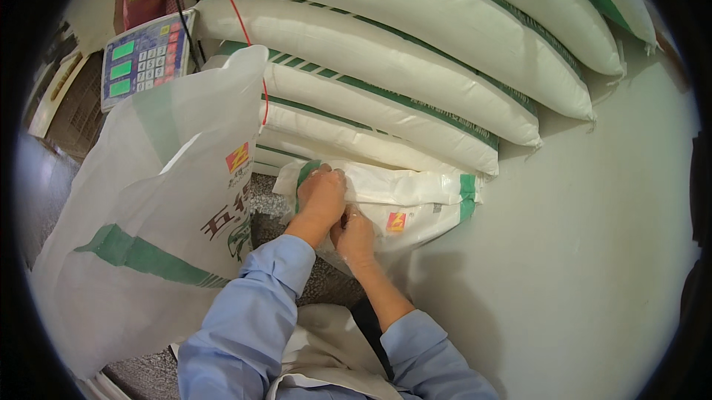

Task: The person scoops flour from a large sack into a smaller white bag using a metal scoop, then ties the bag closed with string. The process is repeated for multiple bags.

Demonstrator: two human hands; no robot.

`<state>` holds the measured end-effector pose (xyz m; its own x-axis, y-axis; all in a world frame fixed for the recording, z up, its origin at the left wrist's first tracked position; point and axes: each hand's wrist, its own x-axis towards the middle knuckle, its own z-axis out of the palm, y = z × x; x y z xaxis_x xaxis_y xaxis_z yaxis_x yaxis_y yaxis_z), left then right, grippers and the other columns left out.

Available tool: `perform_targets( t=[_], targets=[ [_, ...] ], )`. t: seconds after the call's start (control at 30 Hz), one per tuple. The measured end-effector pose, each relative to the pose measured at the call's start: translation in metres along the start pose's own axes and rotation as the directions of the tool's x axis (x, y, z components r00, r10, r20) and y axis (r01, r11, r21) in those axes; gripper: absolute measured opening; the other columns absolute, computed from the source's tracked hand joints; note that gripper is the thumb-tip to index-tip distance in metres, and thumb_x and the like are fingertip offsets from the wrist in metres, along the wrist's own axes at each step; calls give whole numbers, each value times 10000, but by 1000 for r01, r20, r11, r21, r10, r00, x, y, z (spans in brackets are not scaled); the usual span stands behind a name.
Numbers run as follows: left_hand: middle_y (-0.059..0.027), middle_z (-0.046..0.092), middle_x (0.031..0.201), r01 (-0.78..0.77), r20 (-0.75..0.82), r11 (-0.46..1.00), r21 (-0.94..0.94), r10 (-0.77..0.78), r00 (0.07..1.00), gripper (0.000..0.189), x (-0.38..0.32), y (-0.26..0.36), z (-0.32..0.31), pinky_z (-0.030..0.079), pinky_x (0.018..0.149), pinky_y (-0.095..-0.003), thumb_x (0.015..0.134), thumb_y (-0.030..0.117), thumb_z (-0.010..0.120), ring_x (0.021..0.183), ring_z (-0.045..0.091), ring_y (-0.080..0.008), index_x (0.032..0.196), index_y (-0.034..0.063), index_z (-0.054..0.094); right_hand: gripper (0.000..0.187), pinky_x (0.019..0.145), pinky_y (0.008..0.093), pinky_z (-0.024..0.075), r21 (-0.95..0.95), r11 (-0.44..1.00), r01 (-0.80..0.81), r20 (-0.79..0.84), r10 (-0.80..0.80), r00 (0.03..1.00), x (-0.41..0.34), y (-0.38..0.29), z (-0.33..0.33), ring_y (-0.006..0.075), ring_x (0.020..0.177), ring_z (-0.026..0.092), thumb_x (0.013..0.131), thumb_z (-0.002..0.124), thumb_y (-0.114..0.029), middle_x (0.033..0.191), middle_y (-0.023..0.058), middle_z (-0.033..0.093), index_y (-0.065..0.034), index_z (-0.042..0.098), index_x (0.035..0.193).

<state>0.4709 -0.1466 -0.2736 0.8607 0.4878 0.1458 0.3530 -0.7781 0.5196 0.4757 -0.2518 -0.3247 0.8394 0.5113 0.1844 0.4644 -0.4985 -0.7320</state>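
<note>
Before me is a limp white woven plastic sack point(414, 191) with green bands and a red-and-yellow logo. My left hand point(321, 191) has its fingers closed on the sack's top near its left end, by the green band. Just below and to the right, my right hand point(354, 236) is curled on the sack's near side. White powder dusts the fingers. What lies between the fingertips is hidden by the hands. To the left, a large, translucent white sack point(167, 200) with green stripes and printing stands with its mouth upward.
Full white sacks point(378, 38) are stacked behind my hands. At the upper left stands a digital scale panel point(147, 58) with green displays. A red cord point(233, 2) and a black cable point(179, 5) hang nearby. A pale wall point(556, 266) borders the right; speckled floor point(334, 283) shows below.
</note>
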Motion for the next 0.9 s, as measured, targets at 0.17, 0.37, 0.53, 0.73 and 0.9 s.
perform_targets(
  t=[0.17, 0.37, 0.53, 0.73, 0.9],
  targets=[
    [-147, 599, 817, 23, 19, 978, -209, -20, 1000, 66, 8, -20, 4, 468, 688, -375, 736, 71, 565, 763, 590, -295, 794, 43, 580, 103, 607, 443, 448, 99, 995, -3, -23, 5, 1000, -13, 6, -2, 381, 674, 571, 785, 517, -97, 709, 199, 581, 7, 514, 783],
    [-94, 601, 728, 128, 90, 736, -664, -91, 992, 34, 12, -27, -5, 443, 619, -284, 770, 41, 556, 653, 552, -178, 782, 9, 558, 163, 594, 414, 451, 214, 973, -88, -44, 99, 994, -26, 6, -12, 362, 653, 573, 780, 557, -144, 667, 165, 564, 13, 515, 771],
    [-45, 603, 730, 231, 147, 586, -777, -188, 971, 41, 10, -22, -11, 435, 603, -237, 790, 23, 566, 645, 529, -99, 795, -17, 560, 279, 588, 416, 462, -49, 993, -110, -58, 107, 993, -16, -8, -9, 353, 656, 578, 749, 630, -243, 779, 164, 583, 12, 519, 773],
    [-60, 620, 743, 222, 122, 611, -760, -201, 972, 73, 8, -22, -10, 445, 608, -235, 803, 55, 566, 655, 545, -101, 806, -18, 565, 240, 590, 439, 452, -171, 985, -29, -87, 14, 996, -16, -15, 7, 358, 658, 560, 747, 643, -217, 710, 166, 564, -16, 512, 754],
    [-64, 629, 763, 228, 142, 563, -795, -193, 971, 79, 6, -25, -9, 452, 618, -231, 810, 65, 559, 662, 557, -102, 818, -14, 569, 136, 592, 452, 449, -152, 988, -12, -91, -2, 996, -21, -11, 19, 376, 685, 560, 768, 571, -126, 711, 179, 558, -13, 498, 744]
  ],
)
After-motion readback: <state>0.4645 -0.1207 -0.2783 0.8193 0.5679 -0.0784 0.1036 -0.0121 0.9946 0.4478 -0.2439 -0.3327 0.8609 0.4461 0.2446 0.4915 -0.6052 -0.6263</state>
